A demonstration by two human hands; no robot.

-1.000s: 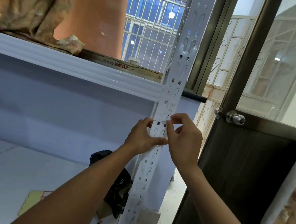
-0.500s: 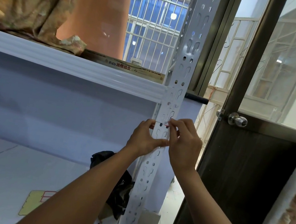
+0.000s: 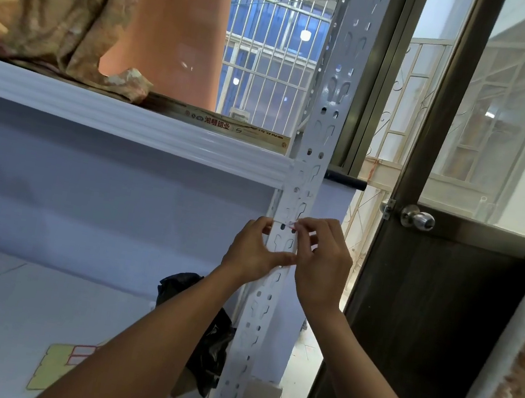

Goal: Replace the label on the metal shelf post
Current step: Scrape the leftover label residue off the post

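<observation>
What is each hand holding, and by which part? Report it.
The right hand pinches the label by its right end on the metal shelf post. The left hand grips the post just below, thumb across its front.

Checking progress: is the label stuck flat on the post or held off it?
Cannot tell: the label lies edge-on across the post, right hand pinching it, left hand gripping the post.

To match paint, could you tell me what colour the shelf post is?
The post is light grey, seen best in the head view.
</observation>
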